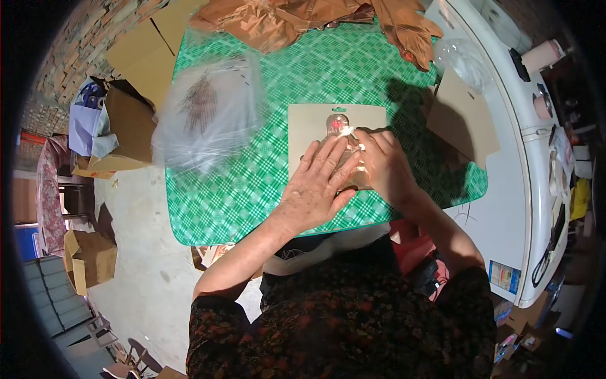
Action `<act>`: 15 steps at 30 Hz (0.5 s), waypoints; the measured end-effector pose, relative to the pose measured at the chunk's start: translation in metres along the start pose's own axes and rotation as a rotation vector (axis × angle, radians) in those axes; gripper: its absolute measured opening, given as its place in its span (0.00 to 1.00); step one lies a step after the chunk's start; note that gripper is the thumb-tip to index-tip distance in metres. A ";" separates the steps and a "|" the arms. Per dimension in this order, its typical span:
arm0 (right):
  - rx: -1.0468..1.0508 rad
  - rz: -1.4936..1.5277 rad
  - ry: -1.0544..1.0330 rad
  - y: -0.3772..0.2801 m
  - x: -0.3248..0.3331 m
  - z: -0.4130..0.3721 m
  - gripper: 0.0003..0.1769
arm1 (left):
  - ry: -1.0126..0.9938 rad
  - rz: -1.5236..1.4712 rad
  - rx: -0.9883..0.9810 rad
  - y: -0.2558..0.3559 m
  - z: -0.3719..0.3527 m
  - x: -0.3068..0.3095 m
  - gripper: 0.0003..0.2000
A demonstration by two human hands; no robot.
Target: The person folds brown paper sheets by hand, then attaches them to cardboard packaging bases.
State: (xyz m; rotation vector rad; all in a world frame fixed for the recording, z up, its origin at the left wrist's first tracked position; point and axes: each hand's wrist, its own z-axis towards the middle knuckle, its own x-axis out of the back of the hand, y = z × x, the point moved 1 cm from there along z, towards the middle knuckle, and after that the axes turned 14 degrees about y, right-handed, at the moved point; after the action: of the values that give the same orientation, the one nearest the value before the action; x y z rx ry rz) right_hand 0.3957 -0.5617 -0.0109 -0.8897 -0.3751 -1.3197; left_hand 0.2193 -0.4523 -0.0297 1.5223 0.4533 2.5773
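A brown backing card [300, 120] with a green-edged hang slot lies on the green checked tablecloth near its front edge. On the card sits a shiny clear plastic blister [338, 120] with something red at its top. My left hand [315, 192] rests flat across the card and the blister's left side, fingers spread. From the right, my right hand [388, 167] lies over the blister's right side with its fingers stretched forward. Both hands hide most of the blister, so its lower contents cannot be made out.
Left on the table lies a stack of clear plastic pieces [208, 114]. Crumpled brown plastic [265, 25] covers the far edge. A plain cardboard sheet [457, 120] and a clear bag [464, 60] are at right, beside a white fridge [505, 208]. Open cardboard boxes [129, 123] stand left.
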 end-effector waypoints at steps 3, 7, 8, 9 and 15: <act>-0.110 0.091 0.023 0.010 -0.009 -0.004 0.22 | 0.018 -0.007 0.003 -0.001 -0.002 0.000 0.37; -0.361 0.289 0.001 0.017 -0.016 -0.001 0.21 | 0.017 0.005 0.017 0.000 -0.002 -0.002 0.38; -0.387 0.296 -0.029 0.019 -0.017 0.000 0.21 | 0.011 0.009 0.023 0.001 -0.002 -0.002 0.39; -0.412 0.302 -0.059 0.020 -0.018 0.001 0.20 | 0.018 0.008 0.019 0.001 -0.003 -0.003 0.39; -0.530 0.457 -0.092 0.017 -0.016 0.008 0.21 | 0.064 -0.004 0.004 0.000 -0.004 -0.002 0.41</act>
State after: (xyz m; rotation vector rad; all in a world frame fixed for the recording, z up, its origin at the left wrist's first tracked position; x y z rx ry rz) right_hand 0.4097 -0.5449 -0.0226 -1.3878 0.1214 -0.9604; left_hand 0.2168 -0.4531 -0.0330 1.4418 0.4674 2.6306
